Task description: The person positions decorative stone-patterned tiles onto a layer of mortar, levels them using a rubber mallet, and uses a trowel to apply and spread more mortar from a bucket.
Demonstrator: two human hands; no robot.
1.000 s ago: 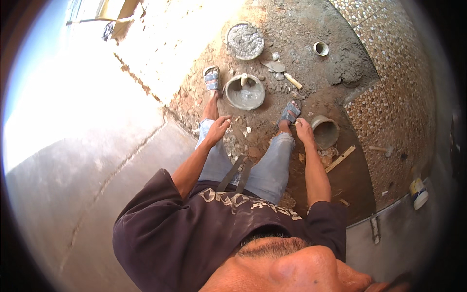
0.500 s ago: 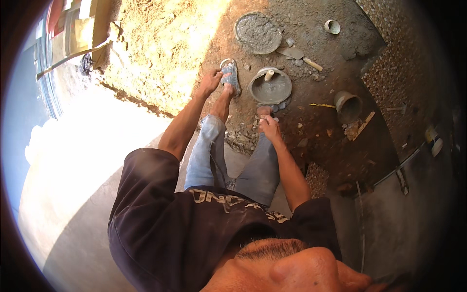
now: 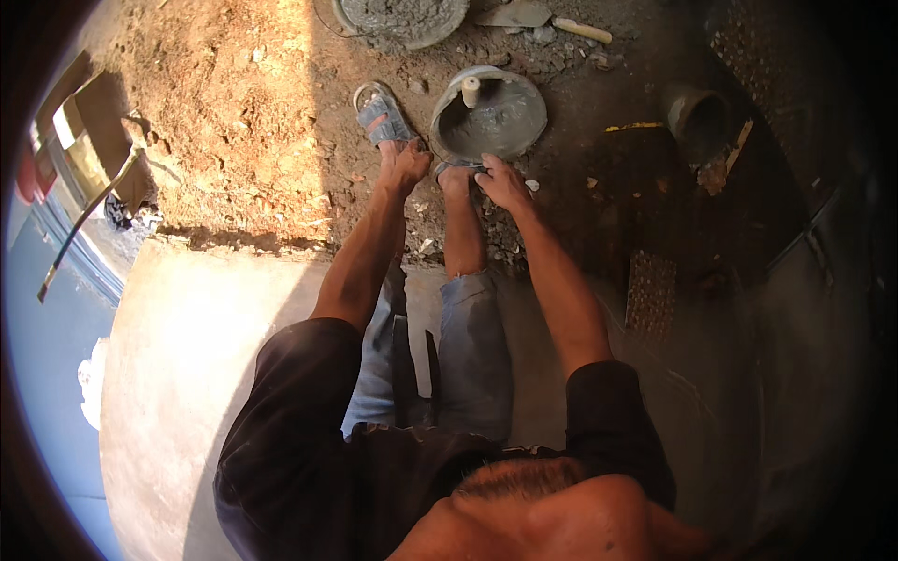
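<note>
Bowl [image 3: 496, 77] of grey mix [image 3: 510, 120] just beyond the right hand [image 3: 503, 181].
Left hand [image 3: 406, 169] near the left sandal [image 3: 382, 114]; whether either grips anything, I cannot tell. Seemingly a stooping step; shifting the bowl would call for fingers on its rim.

This is a building site. On bare dirt [image 3: 243, 122], a trowel [image 3: 514, 15] lies beside wet cement [image 3: 402, 13].
</note>
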